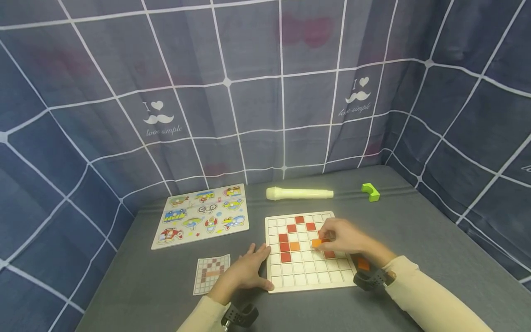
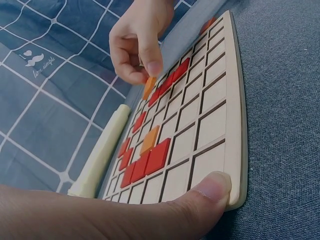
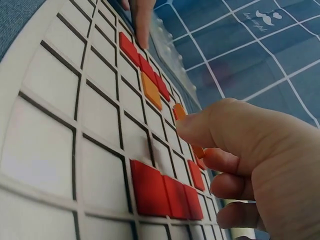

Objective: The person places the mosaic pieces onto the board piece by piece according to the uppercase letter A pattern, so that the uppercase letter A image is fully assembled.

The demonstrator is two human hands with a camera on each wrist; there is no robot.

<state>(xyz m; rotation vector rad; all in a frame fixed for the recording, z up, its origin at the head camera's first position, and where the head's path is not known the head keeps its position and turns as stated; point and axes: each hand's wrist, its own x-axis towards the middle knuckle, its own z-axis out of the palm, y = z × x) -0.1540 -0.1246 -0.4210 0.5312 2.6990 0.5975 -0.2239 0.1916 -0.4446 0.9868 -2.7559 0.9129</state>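
My right hand (image 1: 342, 236) pinches an orange square tile (image 1: 316, 243) between thumb and fingers, close over a pale wooden grid board (image 1: 311, 280). My left hand (image 1: 248, 268) rests at the board's left edge, fingers spread, and its thumb (image 2: 212, 187) lies on the near left corner. Several red tiles (image 2: 159, 156) sit in the grid's squares in an arch shape. One orange tile (image 1: 294, 246) lies within the arch, beside the left column of red. In the right wrist view, the held tile (image 3: 199, 151) is partly hidden by the thumb.
A small printed grid card (image 1: 199, 289) lies left of the board. Behind it is a vehicle picture puzzle (image 1: 199, 237). A pale yellow microphone-shaped piece (image 1: 299, 193) and a green arch block (image 1: 374, 196) lie at the back. Another orange piece (image 1: 363, 264) is by the right wrist.
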